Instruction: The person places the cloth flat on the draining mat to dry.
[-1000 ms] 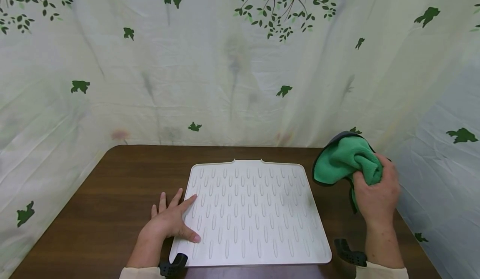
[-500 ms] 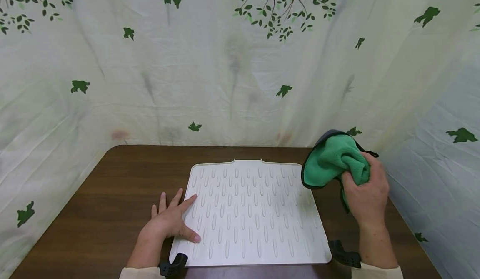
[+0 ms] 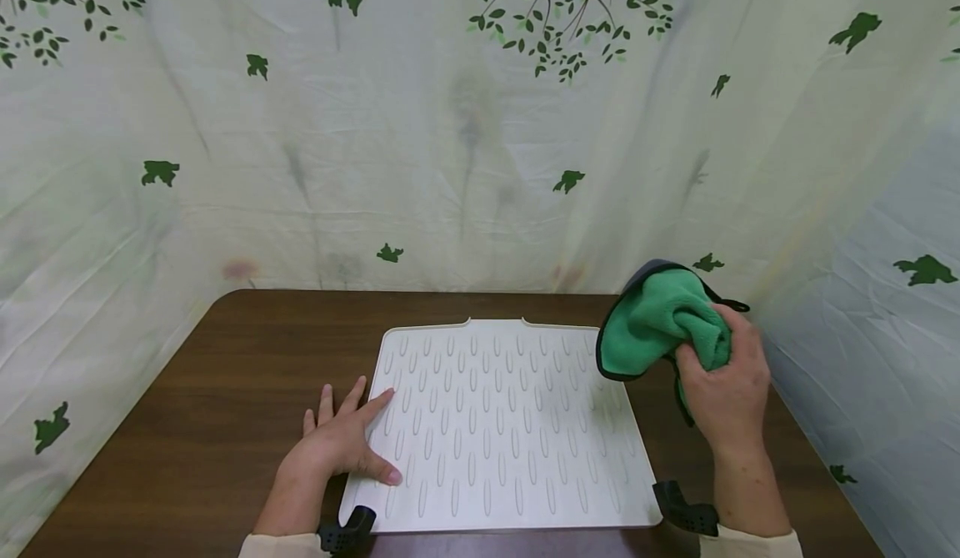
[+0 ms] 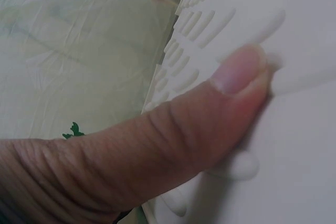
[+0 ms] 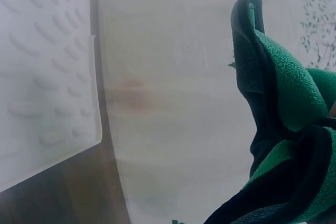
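A white ridged drain board (image 3: 502, 433) lies flat on the brown table. My left hand (image 3: 337, 441) rests on its left edge with the fingers spread; in the left wrist view the thumb (image 4: 173, 135) lies across the raised ridges. My right hand (image 3: 731, 383) grips a bunched green cloth (image 3: 667, 316) with dark edging. The cloth is held up above the board's far right corner, and part of it hides that corner. In the right wrist view the cloth (image 5: 294, 87) hangs apart from the board (image 5: 47, 87), its dark grey underside showing.
The wooden table (image 3: 247, 391) runs out to both sides of the board. A pale curtain (image 3: 450, 166) printed with green leaves hangs behind the table and along its sides. Black camera mounts (image 3: 684, 510) sit on both wrists, close to the board's near corners.
My right hand has moved left with the green cloth, from beside the board to over its far right corner. The left hand and the board have stayed in place.
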`<state>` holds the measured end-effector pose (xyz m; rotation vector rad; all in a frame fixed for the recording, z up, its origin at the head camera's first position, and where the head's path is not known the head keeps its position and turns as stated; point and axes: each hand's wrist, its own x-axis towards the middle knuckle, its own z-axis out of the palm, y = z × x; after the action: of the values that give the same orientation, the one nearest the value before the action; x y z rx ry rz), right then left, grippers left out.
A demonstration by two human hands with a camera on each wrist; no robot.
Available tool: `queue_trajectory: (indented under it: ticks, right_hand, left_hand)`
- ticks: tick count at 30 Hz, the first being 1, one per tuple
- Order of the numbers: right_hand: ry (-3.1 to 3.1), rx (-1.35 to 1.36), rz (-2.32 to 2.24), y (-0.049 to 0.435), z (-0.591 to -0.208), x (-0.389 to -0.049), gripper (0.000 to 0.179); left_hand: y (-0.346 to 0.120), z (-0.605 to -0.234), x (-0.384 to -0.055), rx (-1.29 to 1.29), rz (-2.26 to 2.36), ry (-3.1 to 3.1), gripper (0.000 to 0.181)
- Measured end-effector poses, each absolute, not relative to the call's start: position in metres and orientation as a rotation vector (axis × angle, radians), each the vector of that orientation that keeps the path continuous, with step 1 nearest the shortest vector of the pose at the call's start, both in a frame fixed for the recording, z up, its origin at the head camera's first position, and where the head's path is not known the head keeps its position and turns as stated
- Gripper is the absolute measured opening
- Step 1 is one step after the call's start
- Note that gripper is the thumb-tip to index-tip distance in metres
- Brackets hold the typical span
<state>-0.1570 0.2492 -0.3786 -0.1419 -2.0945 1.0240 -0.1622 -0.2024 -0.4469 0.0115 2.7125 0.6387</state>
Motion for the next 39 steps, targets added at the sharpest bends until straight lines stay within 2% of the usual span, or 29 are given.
queue_trajectory:
  ticks: [31,39]
  right_hand:
    - [-2.149,0.091,1.007,0.217,-0.389,-0.158,0.050]
    - [-2.128,0.327,0.961,0.202,-0.393,-0.157,0.054]
  left_hand:
    - [-0.202,-0.447,-0.163,0.005,0.639,2.704,0.139]
    - [-0.201,-0.447,-0.163,0.001,0.652,2.699,0.139]
